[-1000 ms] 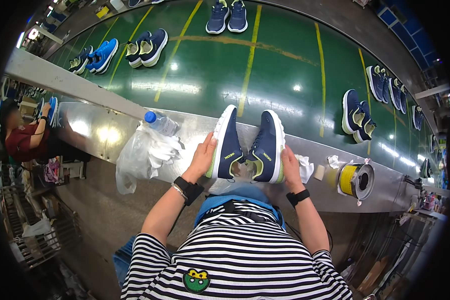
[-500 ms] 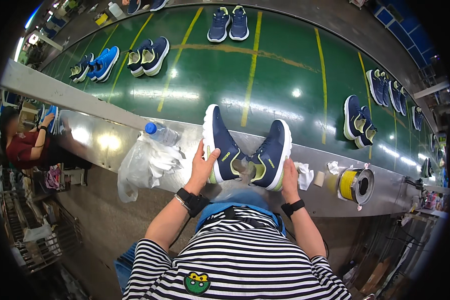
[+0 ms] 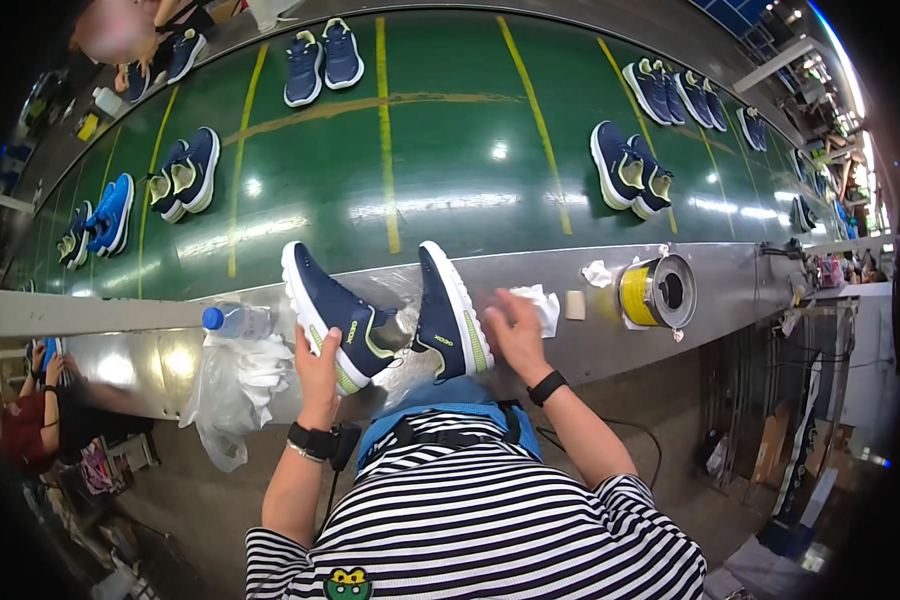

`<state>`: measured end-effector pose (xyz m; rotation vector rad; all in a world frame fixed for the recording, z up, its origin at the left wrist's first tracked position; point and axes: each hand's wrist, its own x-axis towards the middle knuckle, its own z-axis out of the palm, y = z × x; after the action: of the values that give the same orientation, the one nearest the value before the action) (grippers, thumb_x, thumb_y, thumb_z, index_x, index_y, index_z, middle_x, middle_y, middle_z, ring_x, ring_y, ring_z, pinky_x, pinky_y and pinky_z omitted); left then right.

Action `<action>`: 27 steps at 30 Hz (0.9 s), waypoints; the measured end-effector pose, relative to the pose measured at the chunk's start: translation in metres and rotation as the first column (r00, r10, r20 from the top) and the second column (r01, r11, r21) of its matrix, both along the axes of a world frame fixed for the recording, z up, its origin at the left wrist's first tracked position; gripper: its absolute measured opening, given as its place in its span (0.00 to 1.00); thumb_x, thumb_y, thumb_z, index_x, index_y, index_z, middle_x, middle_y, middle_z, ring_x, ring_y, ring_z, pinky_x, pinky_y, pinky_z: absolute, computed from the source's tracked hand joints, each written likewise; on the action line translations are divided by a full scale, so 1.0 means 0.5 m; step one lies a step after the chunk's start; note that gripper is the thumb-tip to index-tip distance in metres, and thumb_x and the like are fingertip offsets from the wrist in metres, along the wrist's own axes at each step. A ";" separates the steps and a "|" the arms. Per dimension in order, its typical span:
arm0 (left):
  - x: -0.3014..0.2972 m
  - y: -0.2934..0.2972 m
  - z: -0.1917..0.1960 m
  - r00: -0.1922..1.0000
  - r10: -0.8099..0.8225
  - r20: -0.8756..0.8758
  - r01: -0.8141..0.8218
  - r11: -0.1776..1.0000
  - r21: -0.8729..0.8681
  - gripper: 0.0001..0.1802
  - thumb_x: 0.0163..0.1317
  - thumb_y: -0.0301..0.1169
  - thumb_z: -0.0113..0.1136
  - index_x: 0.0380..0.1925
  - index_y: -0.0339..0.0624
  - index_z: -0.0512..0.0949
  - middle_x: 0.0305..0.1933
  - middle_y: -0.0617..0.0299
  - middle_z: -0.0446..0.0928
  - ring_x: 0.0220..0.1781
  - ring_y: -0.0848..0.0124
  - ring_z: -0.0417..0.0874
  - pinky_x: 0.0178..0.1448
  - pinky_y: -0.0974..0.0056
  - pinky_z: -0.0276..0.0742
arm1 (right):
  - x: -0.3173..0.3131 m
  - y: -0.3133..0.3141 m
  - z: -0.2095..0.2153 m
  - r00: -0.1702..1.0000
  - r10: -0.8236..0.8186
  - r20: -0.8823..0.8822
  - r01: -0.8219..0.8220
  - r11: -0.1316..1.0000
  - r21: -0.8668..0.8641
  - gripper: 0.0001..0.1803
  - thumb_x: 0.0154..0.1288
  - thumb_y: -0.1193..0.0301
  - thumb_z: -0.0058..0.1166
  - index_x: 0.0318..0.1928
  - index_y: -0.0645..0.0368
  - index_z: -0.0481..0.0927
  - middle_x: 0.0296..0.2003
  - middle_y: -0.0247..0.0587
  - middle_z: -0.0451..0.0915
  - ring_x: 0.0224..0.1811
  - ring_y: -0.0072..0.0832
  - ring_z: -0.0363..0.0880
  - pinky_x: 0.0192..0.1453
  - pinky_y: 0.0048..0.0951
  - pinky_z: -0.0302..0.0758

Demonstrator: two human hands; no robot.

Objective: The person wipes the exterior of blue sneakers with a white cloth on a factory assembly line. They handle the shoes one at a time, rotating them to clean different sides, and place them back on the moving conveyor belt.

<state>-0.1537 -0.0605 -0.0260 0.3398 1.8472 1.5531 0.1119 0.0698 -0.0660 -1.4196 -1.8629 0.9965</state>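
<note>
My left hand [image 3: 317,378] grips a navy sneaker [image 3: 332,308] by its white and lime sole, thumb on the side near the heel. The sneaker's toe points away and left. Its mate, another navy sneaker [image 3: 442,318], stands to the right on clear plastic at the metal ledge, sole edge facing right. My right hand [image 3: 517,335] is apart from that sneaker, fingers loosely spread and slightly blurred, holding nothing that I can see. Closest to it on the right lies a crumpled white wipe [image 3: 542,308].
A beige block [image 3: 575,305] and a yellow-labelled can [image 3: 658,292] stand farther right on the ledge. At left are a blue-capped bottle [image 3: 238,320] and a plastic bag [image 3: 220,400] of white wipes. Beyond, a green conveyor [image 3: 450,180] carries several pairs of sneakers. Other people work at left.
My right hand has let go of the right sneaker and moved right, toward the wipe. The left hand still grips its sneaker. The whole view has turned, shifting the ledge and conveyor leftward.
</note>
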 end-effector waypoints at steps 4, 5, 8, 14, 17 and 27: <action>0.011 -0.001 0.015 0.994 -0.111 -0.025 0.112 0.993 0.036 0.26 0.57 0.30 0.56 0.54 0.35 0.63 0.46 0.57 0.73 0.44 0.71 0.75 0.48 0.67 0.71 | 0.060 0.033 0.000 0.920 -0.247 0.305 0.173 0.953 0.248 0.17 0.53 0.70 0.56 0.45 0.56 0.76 0.37 0.43 0.73 0.44 0.41 0.69 0.51 0.37 0.65; 0.012 -0.002 0.013 0.992 -0.120 -0.036 0.121 0.992 0.033 0.25 0.57 0.30 0.55 0.54 0.35 0.63 0.45 0.58 0.73 0.43 0.71 0.75 0.48 0.68 0.71 | 0.066 0.036 -0.002 0.881 -0.254 0.398 0.140 0.946 0.293 0.15 0.53 0.71 0.55 0.44 0.55 0.76 0.37 0.42 0.73 0.44 0.41 0.69 0.51 0.38 0.65; 0.023 -0.005 0.029 0.966 -0.104 0.235 0.103 0.995 0.019 0.29 0.55 0.29 0.56 0.57 0.33 0.60 0.47 0.54 0.72 0.46 0.70 0.74 0.51 0.67 0.70 | 0.094 0.038 -0.076 0.861 -0.221 0.458 0.053 0.934 0.353 0.12 0.53 0.74 0.52 0.41 0.56 0.77 0.35 0.42 0.74 0.43 0.42 0.70 0.49 0.38 0.66; 0.030 -0.007 0.027 0.958 -0.072 0.276 0.061 0.997 0.048 0.38 0.53 0.26 0.55 0.63 0.31 0.50 0.49 0.52 0.71 0.46 0.70 0.74 0.50 0.68 0.70 | 0.099 0.021 -0.036 0.952 -0.302 0.049 0.295 0.948 0.123 0.09 0.56 0.79 0.50 0.38 0.57 0.79 0.30 0.38 0.75 0.31 0.30 0.73 0.36 0.27 0.70; 0.035 0.000 0.061 0.950 -0.147 0.274 0.127 0.988 0.092 0.41 0.52 0.28 0.57 0.65 0.35 0.49 0.51 0.48 0.66 0.47 0.67 0.72 0.50 0.67 0.70 | 0.089 0.024 -0.015 0.964 -0.264 0.032 0.260 0.960 0.102 0.10 0.57 0.79 0.50 0.40 0.59 0.78 0.30 0.37 0.75 0.31 0.27 0.73 0.37 0.25 0.71; 0.041 -0.024 0.003 0.935 -0.241 -0.261 0.195 0.963 -0.188 0.46 0.50 0.36 0.63 0.66 0.40 0.48 0.49 0.47 0.57 0.50 0.61 0.65 0.55 0.61 0.64 | 0.078 0.016 -0.031 0.985 -0.146 0.089 0.139 0.987 0.084 0.09 0.56 0.79 0.52 0.40 0.60 0.77 0.32 0.36 0.76 0.31 0.23 0.74 0.37 0.21 0.71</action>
<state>-0.1333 -0.0727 -0.0246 0.6982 2.0551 1.2462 0.1510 0.0778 -0.0815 -1.5530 -1.8169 0.7913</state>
